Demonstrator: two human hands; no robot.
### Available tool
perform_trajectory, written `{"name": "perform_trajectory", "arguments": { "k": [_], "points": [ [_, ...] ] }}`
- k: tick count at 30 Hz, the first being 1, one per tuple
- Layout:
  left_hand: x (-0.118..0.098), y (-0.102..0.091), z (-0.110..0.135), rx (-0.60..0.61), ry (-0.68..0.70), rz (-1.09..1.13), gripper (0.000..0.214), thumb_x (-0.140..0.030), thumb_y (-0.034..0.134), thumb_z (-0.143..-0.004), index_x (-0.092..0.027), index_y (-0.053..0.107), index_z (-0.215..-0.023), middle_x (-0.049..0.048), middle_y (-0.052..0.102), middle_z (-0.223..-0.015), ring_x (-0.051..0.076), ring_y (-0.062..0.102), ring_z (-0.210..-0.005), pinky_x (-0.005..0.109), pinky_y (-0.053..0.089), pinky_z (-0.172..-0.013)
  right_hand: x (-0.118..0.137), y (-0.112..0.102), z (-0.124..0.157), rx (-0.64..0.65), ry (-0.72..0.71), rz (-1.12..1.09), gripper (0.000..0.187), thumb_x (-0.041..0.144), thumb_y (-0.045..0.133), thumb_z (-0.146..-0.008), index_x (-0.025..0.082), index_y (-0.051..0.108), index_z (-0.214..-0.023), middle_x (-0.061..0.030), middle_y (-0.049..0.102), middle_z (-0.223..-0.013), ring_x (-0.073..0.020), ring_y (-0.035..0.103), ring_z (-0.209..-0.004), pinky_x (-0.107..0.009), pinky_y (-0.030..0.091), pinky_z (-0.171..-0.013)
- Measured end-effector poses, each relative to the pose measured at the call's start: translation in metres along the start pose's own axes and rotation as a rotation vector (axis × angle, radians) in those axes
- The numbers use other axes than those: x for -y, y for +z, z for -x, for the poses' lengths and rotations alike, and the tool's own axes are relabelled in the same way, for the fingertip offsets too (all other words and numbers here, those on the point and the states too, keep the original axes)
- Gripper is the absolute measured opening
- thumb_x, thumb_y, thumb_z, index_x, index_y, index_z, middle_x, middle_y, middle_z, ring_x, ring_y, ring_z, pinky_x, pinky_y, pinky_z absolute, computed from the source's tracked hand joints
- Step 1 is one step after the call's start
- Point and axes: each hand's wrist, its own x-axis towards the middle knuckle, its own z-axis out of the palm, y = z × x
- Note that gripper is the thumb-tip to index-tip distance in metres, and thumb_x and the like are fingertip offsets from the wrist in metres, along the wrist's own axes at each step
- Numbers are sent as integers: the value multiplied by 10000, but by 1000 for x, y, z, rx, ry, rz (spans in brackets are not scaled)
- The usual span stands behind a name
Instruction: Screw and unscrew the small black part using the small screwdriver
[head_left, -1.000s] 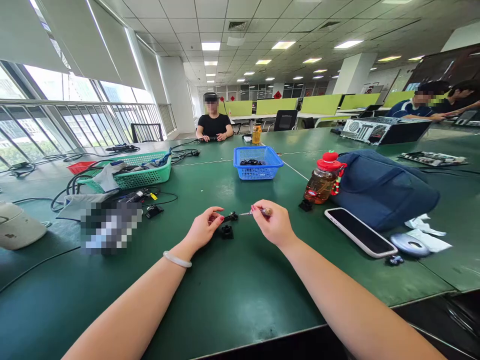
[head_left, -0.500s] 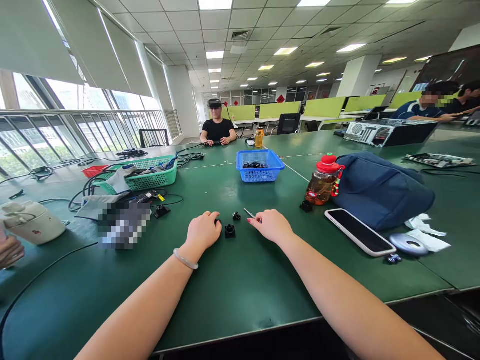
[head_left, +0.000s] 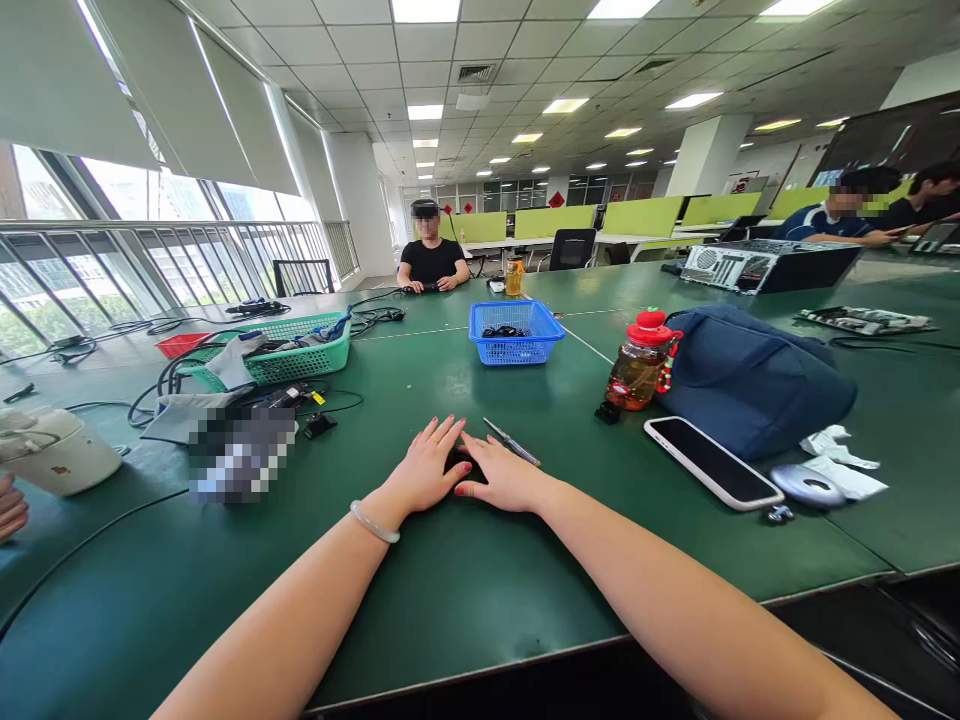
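Nearest: pale L-wrist bangle (head_left: 375, 522) over green table (head_left: 420, 610). Next: L hand (head_left: 421, 472) & R hand (head_left: 506, 475), palm-down, almost tip to tip, w/ straightened, unclenched fingers on both; anything under palms: can't tell. Btwn them, on table, mostly hidden: small blk part (head_left: 455, 459). Just beyond R hand, lying loose: thin screwdriver-type tool (head_left: 512, 442), slanting away to L. Farther R: white-cased phone (head_left: 712, 464), navy bag (head_left: 757, 375), red-lidded bottle (head_left: 636, 376). Farther L: green basket (head_left: 319, 358) w/ grey cloth (head_left: 238, 362). Mid-table: blue basket (head_left: 517, 352) w/ dark cables (head_left: 504, 331). Far side: seated person (head_left: 433, 263) in blk top, amber bottle (head_left: 514, 277) nr; PC case (head_left: 765, 268) off R
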Motion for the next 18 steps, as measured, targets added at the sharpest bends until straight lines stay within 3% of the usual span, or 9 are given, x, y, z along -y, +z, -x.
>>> {"name": "perform_trajectory", "arguments": {
  "k": [4, 10, 14, 18],
  "points": [
    [3, 0, 0, 32, 16, -23, 606, -450, 386, -944, -265, 310, -1516, 47, 314, -1593, 281, 155, -1493, 500, 189, -1194, -2, -9, 3, -99, -12, -52, 591, 506, 528, -914, 157, 504, -1391, -148, 603, -1334, -294, 546, -1237, -477, 407, -1059],
    [1, -1, -2, 55, -11, -131, 493, -394, 334, -958, -307, 454, -1428, 22, 376, -1562, 290, 244, -1460, 571, 229, -1162, -7, -17, 4, -206, 22, -66, 387, 441, 529, -930, 217, 655, -1219, -86, 682, -1221, -257, 597, -1150, -444, 455, -1004],
    [11, -9, 0, -23, -230, -246, 490, -321, 320, -942, -283, 472, -1406, 82, 392, -1547, 339, 283, -1427, 646, 315, -1072, -3, -19, 6, -188, 47, -79, 376, 427, 535, -926, 207, 674, -1198, -88, 695, -1189, -243, 610, -1121, -414, 476, -971],
    [49, -26, 9, -52, -558, -324, 538, -180, 351, -844, -225, 531, -1349, 189, 394, -1516, 423, 379, -1331, 688, 429, -893, 1, -23, 8, -151, 90, -85, 348, 390, 529, -927, 215, 680, -1186, -81, 702, -1154, -227, 634, -1051, -385, 500, -908]
  ]
}}
